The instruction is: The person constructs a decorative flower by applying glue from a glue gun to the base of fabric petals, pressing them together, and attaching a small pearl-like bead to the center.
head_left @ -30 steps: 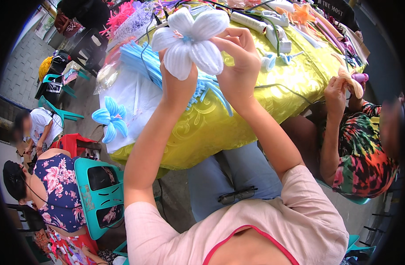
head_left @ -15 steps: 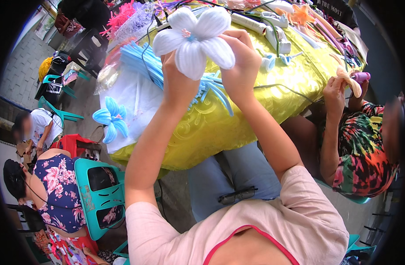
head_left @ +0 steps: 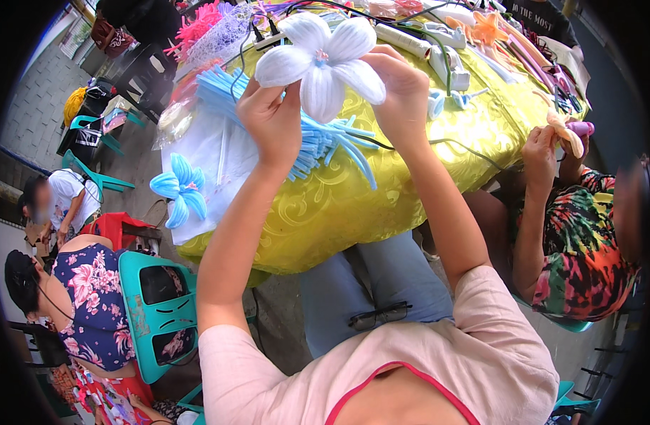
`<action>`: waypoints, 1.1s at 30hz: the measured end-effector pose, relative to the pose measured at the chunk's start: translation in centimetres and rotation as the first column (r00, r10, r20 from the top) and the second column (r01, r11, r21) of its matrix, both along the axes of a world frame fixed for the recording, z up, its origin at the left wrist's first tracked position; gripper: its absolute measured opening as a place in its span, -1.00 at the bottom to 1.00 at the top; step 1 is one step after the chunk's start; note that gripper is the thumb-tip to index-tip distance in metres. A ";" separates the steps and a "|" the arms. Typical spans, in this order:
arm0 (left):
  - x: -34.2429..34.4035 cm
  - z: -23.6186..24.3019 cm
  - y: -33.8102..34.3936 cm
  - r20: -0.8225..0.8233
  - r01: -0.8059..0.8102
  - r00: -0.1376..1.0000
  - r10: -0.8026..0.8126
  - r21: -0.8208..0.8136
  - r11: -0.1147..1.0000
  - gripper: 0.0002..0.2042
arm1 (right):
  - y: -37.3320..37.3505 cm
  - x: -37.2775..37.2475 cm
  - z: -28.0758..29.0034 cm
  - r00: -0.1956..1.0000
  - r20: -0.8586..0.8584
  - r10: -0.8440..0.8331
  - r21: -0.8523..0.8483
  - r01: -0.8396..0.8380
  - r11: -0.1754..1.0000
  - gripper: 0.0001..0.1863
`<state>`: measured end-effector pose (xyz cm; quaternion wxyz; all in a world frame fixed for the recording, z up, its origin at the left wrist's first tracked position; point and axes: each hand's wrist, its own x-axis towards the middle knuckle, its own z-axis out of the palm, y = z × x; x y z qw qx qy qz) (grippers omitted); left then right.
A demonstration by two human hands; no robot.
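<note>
Raised over the far part of the table is a white fuzzy pipe-cleaner flower (head_left: pixel 323 88) with several petals and a small pink and blue centre. My left hand (head_left: pixel 272 120) pinches its left petal, and my right hand (head_left: pixel 399 92) grips a petal on its right side. Both hands are closed on the flower. Beneath and behind my left hand lies a bundle of light blue pipe cleaners (head_left: pixel 222 92), whose ends fan out between my forearms. To the left, a blue pipe-cleaner flower (head_left: pixel 179 190) rests on a white plastic sheet (head_left: pixel 218 152).
A shiny yellow cloth (head_left: pixel 325 227) covers the table. Glue guns (head_left: pixel 449 67), cables and an orange flower (head_left: pixel 488 28) lie at the far right. On my right a co-worker's hand (head_left: pixel 541 152) holds a peach piece. Teal chairs (head_left: pixel 155 312) and seated people are at left.
The white flower has shifted slightly right and tilted a little. My left hand has turned and its fingers now pinch the left petal more visibly; my right hand moved slightly right.
</note>
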<state>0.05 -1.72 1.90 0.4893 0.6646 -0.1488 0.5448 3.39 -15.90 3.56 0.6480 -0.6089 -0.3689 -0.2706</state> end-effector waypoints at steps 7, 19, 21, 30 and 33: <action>0.0 0.2 0.3 0.089 -0.092 0.993 0.078 0.165 0.982 -0.74 | -0.2 -0.5 0.6 0.992 0.079 -0.100 -0.071 0.105 0.992 -0.85; 0.1 0.0 0.1 0.016 -0.068 0.998 0.067 0.173 0.983 -0.74 | -0.8 -0.4 1.0 0.989 0.113 -0.091 -0.142 0.107 0.984 -0.82; 0.1 0.0 0.2 -0.005 -0.041 0.999 0.042 0.153 0.987 -0.74 | -0.8 -0.3 1.0 0.989 0.125 -0.084 -0.141 0.101 0.985 -0.82; 0.7 0.1 0.2 0.007 -0.024 1.000 0.023 0.126 0.992 -0.74 | -0.4 -0.1 0.8 0.986 0.143 -0.085 -0.105 0.100 0.989 -0.86; 0.4 0.0 0.2 0.001 -0.055 0.998 0.055 0.173 0.983 -0.73 | -0.4 0.0 0.2 0.978 0.176 -0.108 -0.081 0.124 0.989 -0.86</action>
